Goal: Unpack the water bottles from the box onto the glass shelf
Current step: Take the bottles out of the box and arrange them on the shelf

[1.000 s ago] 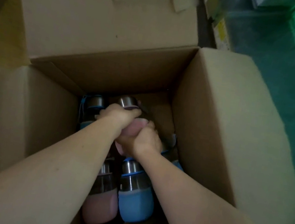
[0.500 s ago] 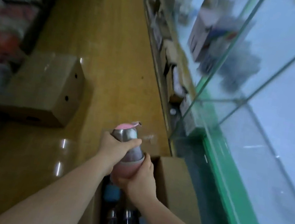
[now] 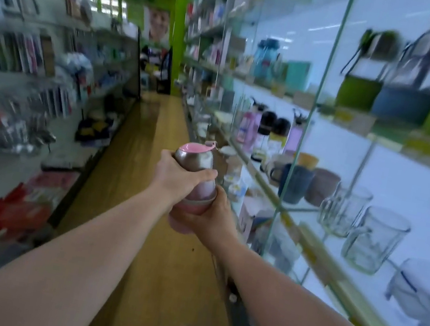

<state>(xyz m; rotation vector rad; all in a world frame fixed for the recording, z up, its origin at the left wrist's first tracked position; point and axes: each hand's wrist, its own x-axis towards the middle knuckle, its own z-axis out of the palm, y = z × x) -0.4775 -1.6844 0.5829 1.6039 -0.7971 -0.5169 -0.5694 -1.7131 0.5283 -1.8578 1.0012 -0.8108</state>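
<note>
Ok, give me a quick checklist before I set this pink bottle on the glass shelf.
1. Grip: left hand holds the steel upper part, right hand holds the base of the pink and steel water bottle: ok.
2. Bottle roughly upright: ok.
3. Pink lid closed: cannot tell.
4. Free spot on the glass shelf: cannot tell, blurred.
5. Clear glass mugs nearby on that shelf: not ok, watch them.

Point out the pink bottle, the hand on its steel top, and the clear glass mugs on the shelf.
pink bottle (image 3: pixel 195 156): head view, on its steel upper body.
left hand (image 3: pixel 177 178): head view, on the back of the hand.
glass mugs (image 3: pixel 374 240): head view, on the nearer mug's wall.
</note>
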